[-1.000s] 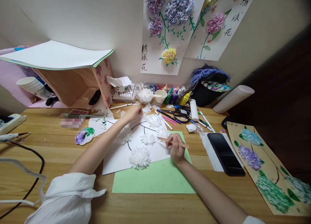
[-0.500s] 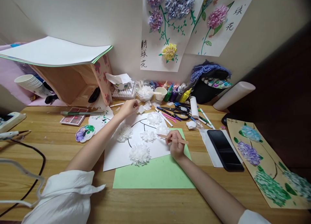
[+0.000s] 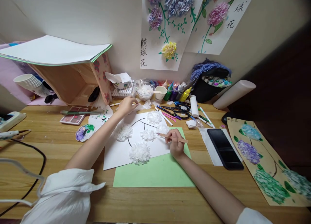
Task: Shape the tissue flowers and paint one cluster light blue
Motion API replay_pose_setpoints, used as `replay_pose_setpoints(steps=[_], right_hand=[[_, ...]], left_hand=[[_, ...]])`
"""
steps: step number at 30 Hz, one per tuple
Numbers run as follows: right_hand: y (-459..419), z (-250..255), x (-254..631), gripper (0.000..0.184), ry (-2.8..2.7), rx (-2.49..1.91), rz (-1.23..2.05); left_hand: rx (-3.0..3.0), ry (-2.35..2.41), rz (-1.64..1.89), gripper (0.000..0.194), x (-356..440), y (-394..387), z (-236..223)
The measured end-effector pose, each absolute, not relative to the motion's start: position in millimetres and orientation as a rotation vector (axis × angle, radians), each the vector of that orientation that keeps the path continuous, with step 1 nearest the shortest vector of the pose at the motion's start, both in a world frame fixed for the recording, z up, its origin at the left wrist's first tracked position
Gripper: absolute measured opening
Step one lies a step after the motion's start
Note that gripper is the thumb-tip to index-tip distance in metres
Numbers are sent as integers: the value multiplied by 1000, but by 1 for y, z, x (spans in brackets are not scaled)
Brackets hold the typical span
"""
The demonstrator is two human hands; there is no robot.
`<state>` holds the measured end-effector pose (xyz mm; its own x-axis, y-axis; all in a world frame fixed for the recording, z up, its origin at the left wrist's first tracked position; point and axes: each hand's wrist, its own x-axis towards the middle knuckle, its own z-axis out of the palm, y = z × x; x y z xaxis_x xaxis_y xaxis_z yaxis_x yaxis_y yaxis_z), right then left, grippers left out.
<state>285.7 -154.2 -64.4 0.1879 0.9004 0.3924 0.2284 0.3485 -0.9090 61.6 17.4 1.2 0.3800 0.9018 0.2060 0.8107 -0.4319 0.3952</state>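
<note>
My left hand (image 3: pixel 127 106) reaches to the back of the white sheet, its fingertips pinched together over small white paper scraps (image 3: pixel 146 105). What sits between them is too small to make out. In my right hand (image 3: pixel 176 143) is a slim wooden pencil (image 3: pixel 181 139), its pointed end by the white ruffled paper flowers. Several such flowers lie on the white sheet (image 3: pixel 114 160), among them a front one (image 3: pixel 140 153) and a left one (image 3: pixel 123 132). Dark curved stem lines join them. Under the sheet lies light green paper (image 3: pixel 155 177).
Scissors (image 3: pixel 179 113) and pens lie behind my right hand. Paint bottles (image 3: pixel 174 93), a paper cup (image 3: pixel 160 93) and a bowl of white scraps (image 3: pixel 145 93) line the back. A phone (image 3: pixel 225 148) and finished flower picture (image 3: pixel 263 162) are at right, a painted palette (image 3: pixel 85 132) at left.
My left hand has shifted slightly left, its fingers lowering at the scraps. My right hand and the pencil have stayed almost still.
</note>
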Motion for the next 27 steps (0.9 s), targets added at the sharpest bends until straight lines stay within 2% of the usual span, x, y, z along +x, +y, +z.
replay_pose_setpoints(steps=[8,11,18,22,27], right_hand=[[-155,-63,284,30,-1323,-1145,653],[-156,-62,285,31,-1303,-1134,617],[-157,-59,287,32,-1283,-1073,560],[-162,-58,288,34,-1350,-1028,556],[-165,-58,287,36,-1588,-983,607]], left_hand=[[2283,1540,738,24,64,16,9],[2098,1392,756,26,70,1,19],[2036,978,385,17,88,-79,21],[2243,1016,227,15,95,-107,9],[2500,1027,191,16,101,-109,2]])
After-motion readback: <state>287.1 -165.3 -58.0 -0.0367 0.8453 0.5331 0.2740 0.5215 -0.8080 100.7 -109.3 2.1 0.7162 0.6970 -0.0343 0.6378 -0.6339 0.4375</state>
